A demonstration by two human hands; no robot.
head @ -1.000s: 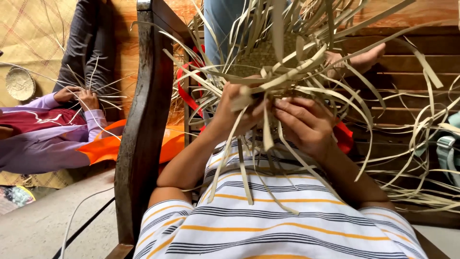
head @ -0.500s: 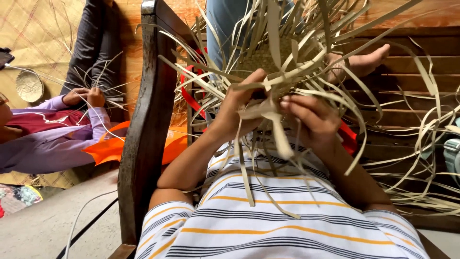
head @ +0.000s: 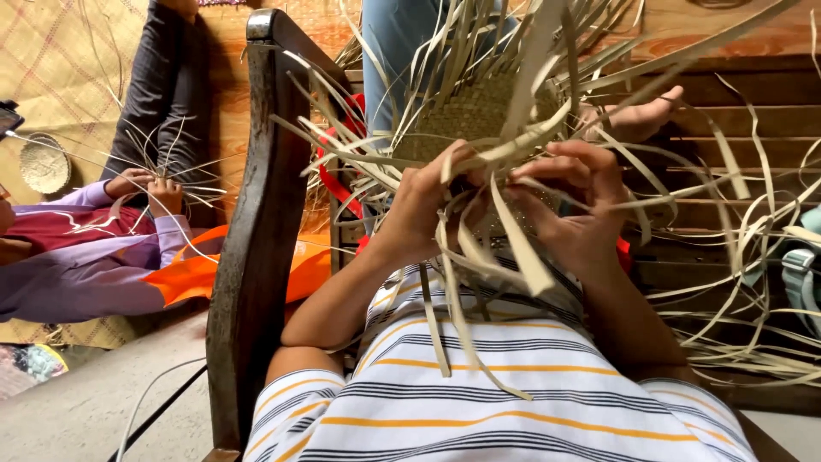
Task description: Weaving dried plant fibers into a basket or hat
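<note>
Over a striped shirt [head: 513, 411], the left hand [head: 423, 210] and right hand [head: 577, 210] pinch pale straw strips [head: 513, 244] at the edge of a half-woven mat [head: 475, 111] held before the chest; exactly which strip each finger grips is probably hidden. Left, beyond a dark wooden post [head: 256, 214], another person's hands [head: 145, 184] work strips too.
</note>
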